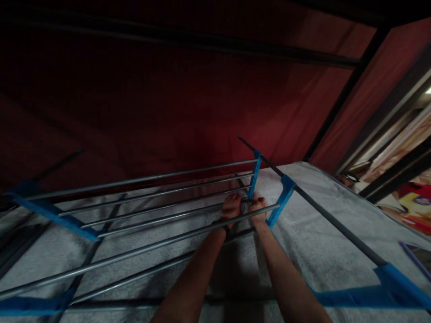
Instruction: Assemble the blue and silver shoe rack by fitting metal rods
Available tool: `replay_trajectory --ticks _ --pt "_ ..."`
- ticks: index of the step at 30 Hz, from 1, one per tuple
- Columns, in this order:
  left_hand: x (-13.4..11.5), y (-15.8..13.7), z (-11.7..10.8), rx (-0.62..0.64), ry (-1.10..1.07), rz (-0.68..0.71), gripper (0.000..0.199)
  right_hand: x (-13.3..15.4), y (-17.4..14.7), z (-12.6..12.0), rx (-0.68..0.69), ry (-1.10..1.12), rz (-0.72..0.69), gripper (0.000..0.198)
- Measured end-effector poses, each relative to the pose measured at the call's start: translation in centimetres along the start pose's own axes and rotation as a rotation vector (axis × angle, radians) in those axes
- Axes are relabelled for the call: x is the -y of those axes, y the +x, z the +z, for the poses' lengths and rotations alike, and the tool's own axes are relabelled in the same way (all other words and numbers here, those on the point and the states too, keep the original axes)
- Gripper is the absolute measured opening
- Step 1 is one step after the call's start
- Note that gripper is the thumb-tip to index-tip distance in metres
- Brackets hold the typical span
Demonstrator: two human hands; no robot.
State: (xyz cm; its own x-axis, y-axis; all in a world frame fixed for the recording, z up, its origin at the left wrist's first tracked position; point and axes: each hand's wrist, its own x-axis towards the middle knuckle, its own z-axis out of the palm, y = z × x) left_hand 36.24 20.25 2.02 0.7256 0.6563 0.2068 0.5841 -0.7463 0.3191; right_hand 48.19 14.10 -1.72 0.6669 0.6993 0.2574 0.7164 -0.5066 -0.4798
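A rack of metal tubes [141,249] and blue plastic brackets lies in front of me, its tubes running left to right. My left hand [231,207], with a dark band at its wrist, is closed around an inner metal tube [188,211] near its right end. Just to the right, my right hand [257,207] grips the lower end of a blue bracket [255,177], where that tube meets it. Both hands reach under a nearer tube. Another blue bracket [281,199] stands close to my right wrist. The fingertips are partly hidden.
Dark poles [336,217] pass through the brackets on the right. More blue brackets [55,214] join the tubes at the left. Grey fabric [323,197] lies under the rack. Dark red cloth [202,107] on a black frame rises behind it. Colourful packaging [417,202] is at the far right.
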Motion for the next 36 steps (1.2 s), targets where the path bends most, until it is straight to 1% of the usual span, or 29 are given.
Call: replay_trajectory --ticks 3,4,7,9,12,16,20,26,28,32,34,36 --pt "-0.3 1.8 0.9 0.035 0.051 0.003 0.025 0.0 0.3 0.3 0.013 -0.067 0.106 0.049" --pt "-0.3 2.2 1.1 0.047 0.051 0.013 0.025 0.0 0.4 0.3 0.019 -0.077 0.120 0.047" --pt "0.0 3.0 1.4 0.076 0.026 0.031 0.025 -0.1 0.5 0.6 -0.001 -0.062 0.111 0.046" --pt "0.1 3.3 1.4 0.068 0.016 0.036 0.028 -0.2 0.5 0.8 -0.031 -0.046 0.107 0.046" --pt "0.1 3.5 1.3 0.060 0.004 0.049 0.032 -0.3 0.5 0.9 -0.052 -0.034 0.114 0.044" --pt "-0.1 3.6 1.2 0.060 -0.012 0.040 0.031 -0.1 0.5 0.9 -0.057 -0.027 0.122 0.044" --pt "-0.4 3.7 1.2 0.048 -0.023 -0.006 0.029 -0.1 0.5 1.2 -0.041 -0.014 0.125 0.045" --pt "-0.6 3.9 1.6 0.075 -0.035 -0.048 0.029 0.0 0.5 1.4 -0.055 0.005 0.096 0.049" --pt "-0.5 3.8 1.6 0.070 -0.029 -0.034 0.030 0.1 0.4 1.2 -0.041 0.004 0.088 0.047" --pt "-0.1 3.8 0.6 0.098 -0.017 0.055 0.030 0.4 0.3 0.7 -0.002 0.004 0.101 0.048" --pt "-0.1 3.8 0.1 0.119 -0.009 0.065 0.029 0.5 0.3 0.5 0.013 0.003 0.110 0.048" --pt "-0.2 3.8 -0.1 0.113 -0.010 0.071 0.029 0.6 0.3 0.4 0.027 0.002 0.107 0.047"
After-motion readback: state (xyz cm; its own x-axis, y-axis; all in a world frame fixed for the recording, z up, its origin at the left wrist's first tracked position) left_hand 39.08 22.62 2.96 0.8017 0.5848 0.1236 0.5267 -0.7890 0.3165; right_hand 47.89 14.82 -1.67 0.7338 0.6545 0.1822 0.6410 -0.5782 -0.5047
